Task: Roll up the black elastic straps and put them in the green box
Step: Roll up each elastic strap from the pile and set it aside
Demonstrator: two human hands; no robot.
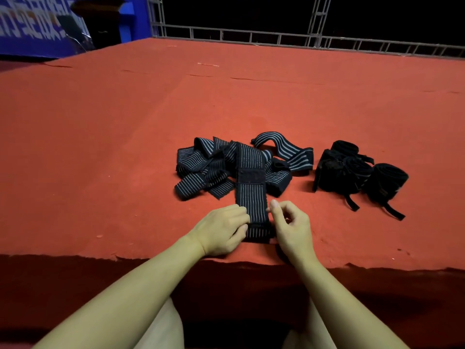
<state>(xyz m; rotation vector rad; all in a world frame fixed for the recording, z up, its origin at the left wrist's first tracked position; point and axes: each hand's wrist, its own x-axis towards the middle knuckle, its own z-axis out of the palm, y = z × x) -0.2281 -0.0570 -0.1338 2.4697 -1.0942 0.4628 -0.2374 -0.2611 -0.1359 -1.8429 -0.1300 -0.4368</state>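
Head view: one camera looked down over my forearms onto the red cloth table.
Strap look: the black elastic strap I worked on was ribbed with thin pale lines and had a plain black patch across it.
Strap place: its near end lay at the table's front edge between my hands; its far end ran into the loose strap pile.
Left hand: it lay knuckles up, fingers curled, pinching the strap's left edge.
Right hand: it touched the strap's right edge with thumb raised and fingers curled; I cannot tell whether it gripped.
Strap axis: its long axis ran straight away from me, lying flat.
Rolled straps: several dark rolls sat to the right of the pile, tails trailing toward me.
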